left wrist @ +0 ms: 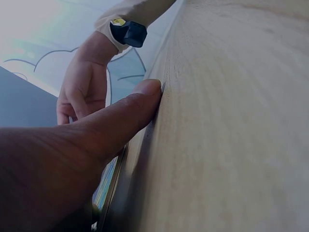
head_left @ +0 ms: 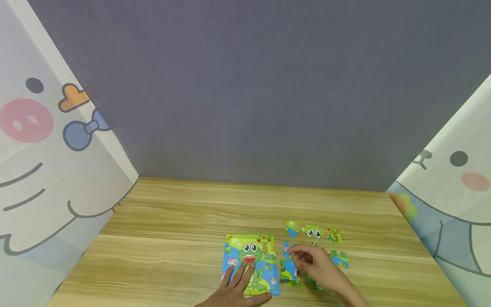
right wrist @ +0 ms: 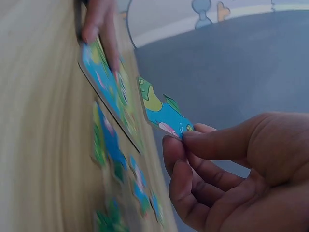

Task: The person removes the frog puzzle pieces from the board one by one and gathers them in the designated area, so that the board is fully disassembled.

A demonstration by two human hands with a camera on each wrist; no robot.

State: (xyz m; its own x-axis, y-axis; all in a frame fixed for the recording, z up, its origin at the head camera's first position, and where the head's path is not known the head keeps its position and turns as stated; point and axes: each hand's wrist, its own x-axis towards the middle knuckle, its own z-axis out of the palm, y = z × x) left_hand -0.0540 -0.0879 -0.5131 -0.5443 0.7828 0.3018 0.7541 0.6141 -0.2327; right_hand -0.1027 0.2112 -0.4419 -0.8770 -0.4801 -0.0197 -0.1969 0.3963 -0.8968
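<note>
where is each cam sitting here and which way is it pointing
Head: worn on the head, facing forward and down at the wooden table; shows the left hand flat on the frog puzzle board and the right hand among loose pieces.
Left wrist: low along the table edge; shows its own thumb and the right hand beyond.
Right wrist: looks past its fingers pinching a puzzle piece.
Shared: the right wrist and head views both show the board under the left hand.

Right wrist (left wrist: 104, 41): cream sleeve, black device (yellow mark).

Green frog on blue puzzle board (head_left: 251, 262), light woodgrain table (head_left: 184, 238)
</note>
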